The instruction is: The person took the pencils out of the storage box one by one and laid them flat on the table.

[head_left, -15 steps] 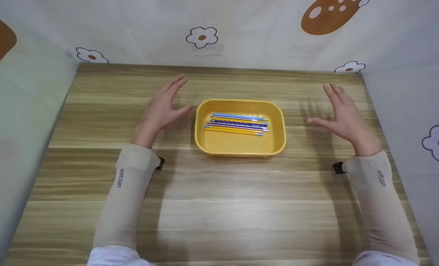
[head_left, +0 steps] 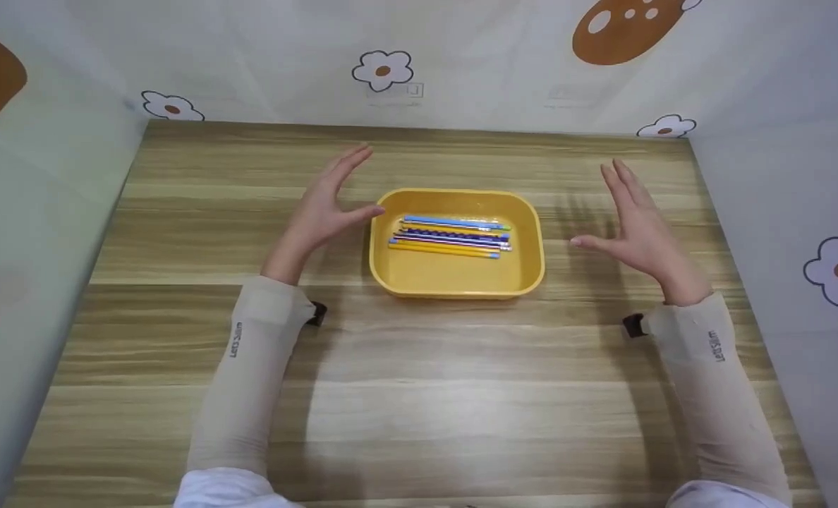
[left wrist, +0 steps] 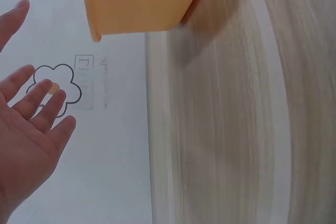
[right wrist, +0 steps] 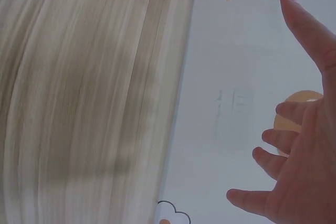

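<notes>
A yellow plastic tray (head_left: 454,283) with rounded corners stands on the wooden table, and several pencils (head_left: 451,238) in blue, yellow and purple lie side by side in it. My left hand (head_left: 320,212) hovers at the tray's left side, fingers spread, its thumb tip overlapping the rim in the head view. By the left wrist view, that hand is apart from the tray's outer wall (left wrist: 142,3). Off to the tray's right, my right hand (head_left: 641,233) is held in the air with fingers extended and thumb towards the tray. Neither hand holds anything.
The wood-grain table (head_left: 461,395) extends round the tray on all sides. Pale cloth walls (head_left: 271,63) printed with flowers and brown shapes close off the back, left and right. A small black device (head_left: 634,325) sits at the right wrist, another (head_left: 317,313) at the left.
Both hands have moved inward towards the tray, the left hand to the right and the right hand to the left. The tray and pencils stay in place.
</notes>
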Available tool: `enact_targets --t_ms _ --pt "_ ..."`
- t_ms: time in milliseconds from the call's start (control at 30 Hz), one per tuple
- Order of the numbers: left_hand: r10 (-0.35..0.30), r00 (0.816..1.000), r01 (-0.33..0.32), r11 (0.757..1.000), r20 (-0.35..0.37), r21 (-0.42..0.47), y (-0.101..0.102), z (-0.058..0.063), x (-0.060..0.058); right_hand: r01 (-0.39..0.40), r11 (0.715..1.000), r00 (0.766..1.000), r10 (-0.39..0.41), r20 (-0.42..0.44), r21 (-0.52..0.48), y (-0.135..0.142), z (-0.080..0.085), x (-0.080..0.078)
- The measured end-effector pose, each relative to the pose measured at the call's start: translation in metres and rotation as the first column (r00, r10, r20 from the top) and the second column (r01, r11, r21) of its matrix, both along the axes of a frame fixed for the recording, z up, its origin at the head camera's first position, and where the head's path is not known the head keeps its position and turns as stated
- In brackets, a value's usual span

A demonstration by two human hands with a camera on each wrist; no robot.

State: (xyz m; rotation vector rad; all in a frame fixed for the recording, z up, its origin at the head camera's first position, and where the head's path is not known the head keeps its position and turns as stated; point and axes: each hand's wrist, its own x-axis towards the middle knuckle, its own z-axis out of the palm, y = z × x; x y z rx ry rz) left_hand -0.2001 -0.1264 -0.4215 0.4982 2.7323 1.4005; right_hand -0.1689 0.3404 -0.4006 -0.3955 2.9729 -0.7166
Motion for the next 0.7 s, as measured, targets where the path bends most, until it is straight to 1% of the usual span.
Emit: enact_targets --t_ms 67,133,300,500,700 --pt "-0.010 1.000 0.010 1.000 0.006 0.028 0.002 0.000 -0.001 -0.005 1.000 1.000 0.005 0.007 -0.006 -0.003 -0.001 0.001" --pt "-0.021 1.000 0.021 0.999 -0.003 0.048 0.004 0.000 -0.001 -0.014 1.000 1.000 0.014 0.009 -0.013 -0.007 -0.002 0.002" --pt "-0.047 0.998 0.049 0.997 -0.032 0.063 0.008 0.000 -0.001 -0.057 0.998 0.998 0.058 0.008 -0.029 -0.015 -0.004 0.001" --pt "-0.062 0.998 0.062 0.996 -0.009 0.069 0.015 0.002 -0.003 -0.095 0.995 0.995 0.096 0.017 -0.035 -0.025 -0.006 0.001" --pt "-0.085 0.996 0.084 0.993 0.012 0.083 0.022 0.004 -0.002 -0.122 0.992 0.992 0.123 0.033 -0.031 -0.035 -0.008 0.003"
